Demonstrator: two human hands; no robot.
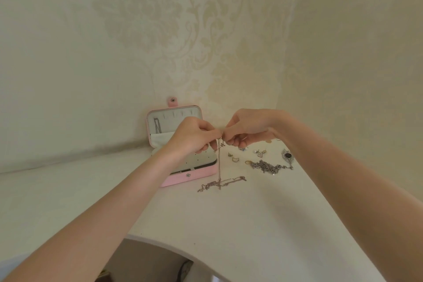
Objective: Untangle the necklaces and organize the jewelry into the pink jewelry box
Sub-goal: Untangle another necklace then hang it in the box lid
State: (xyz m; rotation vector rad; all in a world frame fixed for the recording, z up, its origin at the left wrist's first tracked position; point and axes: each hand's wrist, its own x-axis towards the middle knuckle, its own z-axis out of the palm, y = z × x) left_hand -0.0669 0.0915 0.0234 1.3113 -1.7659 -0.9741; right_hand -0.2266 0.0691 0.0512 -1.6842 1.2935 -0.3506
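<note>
The pink jewelry box [183, 178] stands open against the wall, its lid upright with one chain hung inside. Above the box's right side, my left hand [193, 135] and my right hand [247, 129] meet fingertip to fingertip, both pinching the top of a thin rose-coloured necklace [219, 167]. The chain hangs straight down from my fingers with a small pendant near the top. Its lower part lies in a loose tangle on the white table in front of the box. A tangled silver chain pile [266, 166] lies to the right.
Small earrings and rings [235, 157] are scattered behind the silver pile, with a dark-stoned feather pendant [287, 156] at the far right. The white table [229, 217] has a curved cut-out front edge. Patterned wallpaper rises right behind the box.
</note>
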